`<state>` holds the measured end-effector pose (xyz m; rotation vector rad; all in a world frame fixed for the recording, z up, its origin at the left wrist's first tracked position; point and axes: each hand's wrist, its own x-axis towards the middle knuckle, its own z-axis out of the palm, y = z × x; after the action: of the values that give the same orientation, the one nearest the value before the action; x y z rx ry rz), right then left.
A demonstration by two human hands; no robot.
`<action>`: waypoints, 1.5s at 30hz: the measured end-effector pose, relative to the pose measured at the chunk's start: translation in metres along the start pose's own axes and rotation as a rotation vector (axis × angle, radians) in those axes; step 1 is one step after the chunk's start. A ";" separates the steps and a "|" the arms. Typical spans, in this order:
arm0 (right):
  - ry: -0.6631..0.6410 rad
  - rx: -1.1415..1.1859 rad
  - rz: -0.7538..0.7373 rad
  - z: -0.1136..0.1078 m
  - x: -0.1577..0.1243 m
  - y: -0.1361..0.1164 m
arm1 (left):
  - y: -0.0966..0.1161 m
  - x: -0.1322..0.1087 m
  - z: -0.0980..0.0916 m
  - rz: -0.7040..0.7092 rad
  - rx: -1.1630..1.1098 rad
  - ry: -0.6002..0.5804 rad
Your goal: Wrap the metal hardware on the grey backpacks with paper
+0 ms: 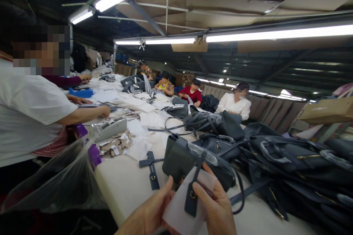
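My right hand (219,205) pinches a dark leather tag (190,203) against a translucent white sheet (176,211), its thumb on the tag beside a gold ring. The tag's strap runs up in front of a dark green handbag (176,154); whether it is fastened there I cannot tell. My left hand (151,211) is closed on the sheet's left side, fingers partly hidden behind it. The handbag stands on the table just beyond both hands, plastic wrap around its handle. More dark tags with straps (152,172) lie left of the bag.
Dark handbags (292,154) are heaped along the right. Cardboard scraps (117,145) and white sheets (135,108) cover the table (121,176) farther back. A clear plastic bag (66,176) hangs at its left edge, near a person in a white shirt (35,106). Several people work across the table.
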<state>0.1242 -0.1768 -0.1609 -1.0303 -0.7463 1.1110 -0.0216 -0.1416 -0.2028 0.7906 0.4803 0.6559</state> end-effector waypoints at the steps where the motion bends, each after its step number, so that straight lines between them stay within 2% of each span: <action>1: 0.008 -0.011 -0.001 0.000 -0.001 -0.002 | -0.003 0.001 0.001 -0.007 -0.053 -0.005; 2: 0.019 -0.023 -0.011 0.000 -0.001 -0.003 | -0.004 0.002 0.003 0.020 -0.114 0.025; 4: 0.045 -0.049 -0.040 0.002 -0.001 -0.005 | -0.003 0.002 0.009 0.170 -0.192 0.172; 6: 0.071 -0.090 -0.060 0.004 -0.002 -0.007 | 0.005 -0.001 0.015 0.338 -0.169 0.348; 8: 0.092 -0.128 -0.080 0.005 -0.003 -0.009 | 0.017 -0.007 0.020 0.460 -0.088 0.438; 10: 0.089 -0.146 -0.093 0.006 -0.004 -0.010 | 0.029 -0.013 0.023 0.481 0.000 0.374; 12: 0.069 -0.138 -0.092 0.006 -0.004 -0.011 | 0.037 -0.014 0.024 0.402 0.063 0.240; 14: 0.051 -0.114 -0.083 0.005 -0.003 -0.011 | 0.040 -0.010 0.022 0.326 0.083 0.174; 16: 0.050 -0.100 -0.078 0.003 -0.002 -0.012 | 0.039 -0.003 0.020 0.329 0.089 0.223; 18: 0.057 -0.110 -0.093 0.003 -0.001 -0.013 | 0.036 0.002 0.019 0.425 0.172 0.336; 20: 0.058 -0.126 -0.123 0.004 -0.001 -0.014 | 0.033 0.003 0.021 0.553 0.347 0.427; 22: 0.055 -0.119 -0.146 0.006 -0.001 -0.015 | 0.031 0.001 0.024 0.631 0.445 0.398; 25: 0.070 -0.103 -0.151 0.006 -0.001 -0.015 | 0.031 0.000 0.023 0.582 0.330 0.267; 29: 0.068 -0.107 -0.111 0.005 0.000 -0.014 | 0.036 0.001 0.015 0.505 0.373 0.382; 30: 0.060 -0.107 -0.101 0.004 0.000 -0.014 | 0.038 0.000 0.015 0.487 0.396 0.368; 33: 0.042 -0.092 -0.088 0.004 0.000 -0.017 | 0.047 -0.002 0.019 0.410 0.346 0.176; 36: 0.012 -0.066 -0.056 0.001 0.001 -0.020 | 0.049 0.003 0.020 0.285 0.137 0.032; 39: -0.053 -0.095 -0.025 -0.004 0.005 -0.024 | 0.045 0.014 0.016 0.210 0.052 0.063; 41: -0.087 -0.116 -0.012 -0.006 0.006 -0.026 | 0.041 0.020 0.015 0.199 0.132 0.095; 45: -0.105 -0.130 -0.006 -0.006 0.007 -0.031 | 0.044 0.024 0.025 0.175 0.250 0.080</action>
<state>0.1425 -0.1752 -0.1343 -1.0837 -0.9154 1.1297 -0.0047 -0.1139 -0.1568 1.0539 0.5775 0.8015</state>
